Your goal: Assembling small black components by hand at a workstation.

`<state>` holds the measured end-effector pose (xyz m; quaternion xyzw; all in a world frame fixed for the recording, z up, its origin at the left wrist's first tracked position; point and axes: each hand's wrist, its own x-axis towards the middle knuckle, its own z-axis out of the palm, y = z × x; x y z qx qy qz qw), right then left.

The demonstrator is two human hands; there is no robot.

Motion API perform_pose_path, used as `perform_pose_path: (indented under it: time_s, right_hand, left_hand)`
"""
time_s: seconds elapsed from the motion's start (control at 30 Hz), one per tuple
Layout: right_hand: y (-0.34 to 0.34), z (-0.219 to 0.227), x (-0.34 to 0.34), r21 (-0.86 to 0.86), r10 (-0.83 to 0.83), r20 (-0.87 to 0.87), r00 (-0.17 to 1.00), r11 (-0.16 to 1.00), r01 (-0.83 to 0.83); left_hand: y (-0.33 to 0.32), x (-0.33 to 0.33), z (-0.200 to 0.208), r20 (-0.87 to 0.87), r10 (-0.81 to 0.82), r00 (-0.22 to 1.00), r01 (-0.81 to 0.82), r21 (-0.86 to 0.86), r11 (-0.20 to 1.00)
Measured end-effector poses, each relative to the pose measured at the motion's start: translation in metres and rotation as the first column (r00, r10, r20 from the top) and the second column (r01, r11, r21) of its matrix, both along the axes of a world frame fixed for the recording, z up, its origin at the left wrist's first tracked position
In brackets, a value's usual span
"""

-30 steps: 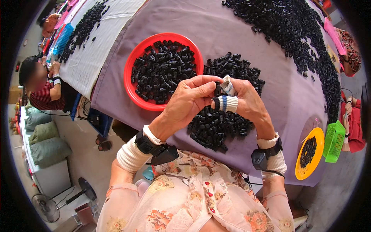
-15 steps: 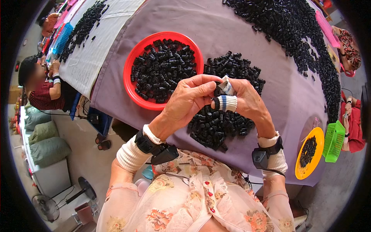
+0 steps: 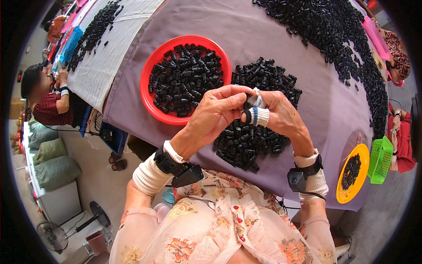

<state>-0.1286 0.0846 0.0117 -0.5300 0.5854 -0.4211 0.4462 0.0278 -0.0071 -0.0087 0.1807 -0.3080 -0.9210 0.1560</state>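
Over the near part of the cloth-covered table, my left hand (image 3: 210, 113) and my right hand (image 3: 283, 113) meet, fingertips pinched together. Between them is a small black plastic part (image 3: 247, 104), mostly hidden by the fingers. White finger covers with blue stripes (image 3: 259, 116) wrap my right thumb and index finger. Below and behind my hands lies a loose pile of black plastic parts (image 3: 252, 147). To the left of the pile stands a red basin (image 3: 146, 103) holding many similar parts.
A large heap of black parts (image 3: 316, 26) spreads along the far right. At the right edge sit a yellow plate (image 3: 342, 187) with tiny black pieces, a green basket (image 3: 380, 160) and a pink basket (image 3: 376, 37). Co-workers sit at the left (image 3: 52, 103) and right (image 3: 402, 136).
My right hand's covered fingers have turned slightly, and the cloth on the index finger now sits lower. My left hand has hardly moved. The pink basket at the far right has shifted slightly outward.
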Motion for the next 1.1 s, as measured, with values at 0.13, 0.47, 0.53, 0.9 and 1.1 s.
perform_pose_path:
  time_s: [0.13,0.47,0.53,0.9,1.1]
  right_hand:
    - [0.001,0.004,-0.001,0.014,0.01,-0.059,0.998,1.0,-0.009]
    - [-0.001,-0.004,0.002,-0.075,-0.118,-0.036,0.992,0.991,0.115]
    - [0.0,-0.003,0.003,-0.078,-0.123,-0.015,0.992,0.99,0.121]
    - [0.011,-0.002,-0.008,0.063,-0.309,0.129,0.942,0.951,0.303]
    - [0.023,-0.004,-0.018,0.134,-0.375,0.149,0.915,0.924,0.357]
  left_hand:
    - [-0.001,-0.001,-0.003,0.004,-0.003,1.0,0.003,0.009,1.0]
    - [0.007,-0.002,0.006,-0.011,0.087,0.996,-0.085,0.099,0.991]
    - [0.005,-0.002,0.006,0.052,0.089,0.995,-0.085,-0.067,0.994]
    - [-0.036,0.032,-0.009,0.077,0.289,0.954,-0.278,-0.136,0.951]
    - [-0.069,0.054,-0.012,0.172,0.643,0.747,-0.225,-0.844,0.487]
